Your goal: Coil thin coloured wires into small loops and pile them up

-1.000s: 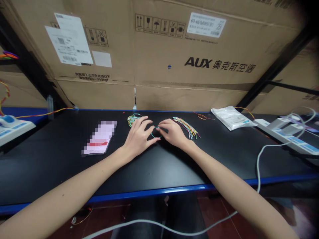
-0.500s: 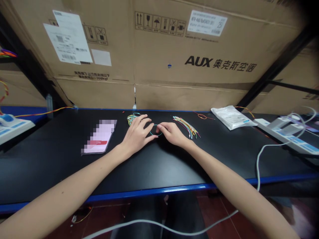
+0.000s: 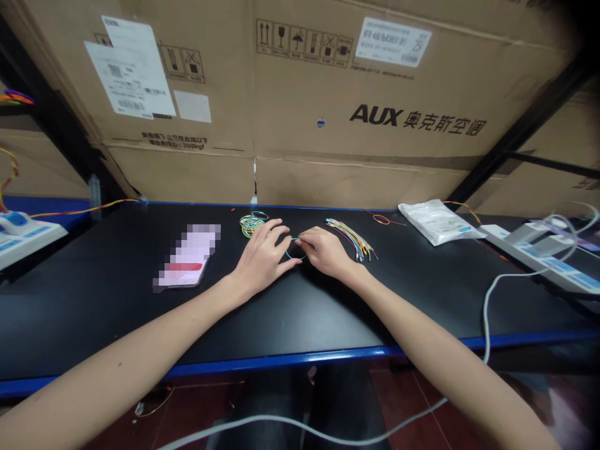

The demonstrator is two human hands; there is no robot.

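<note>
A thin teal wire [image 3: 295,257], bent into a small loop, lies between my two hands over the table. My right hand [image 3: 328,251] pinches the wire at the loop's upper right side. With fingers spread and thumb stretched out, my left hand [image 3: 264,255] curves around the loop's left side; whether it touches the wire I cannot tell. Behind my left hand is a pile of coiled wires [image 3: 248,227], partly covered by the fingers. A bundle of straight coloured wires [image 3: 351,237] with tipped ends lies just right of my right hand.
A phone [image 3: 187,256] lies left on the black table [image 3: 290,319]. At the right are a white plastic packet [image 3: 438,222], an orange wire loop [image 3: 380,219] and a power strip [image 3: 539,256] with a trailing grey cable [image 3: 485,319]. A large cardboard box [image 3: 300,156] stands behind.
Both hands have shifted very slightly to the right with the loop. My right fingers have closed in more over the wire, and my left hand stays spread.
</note>
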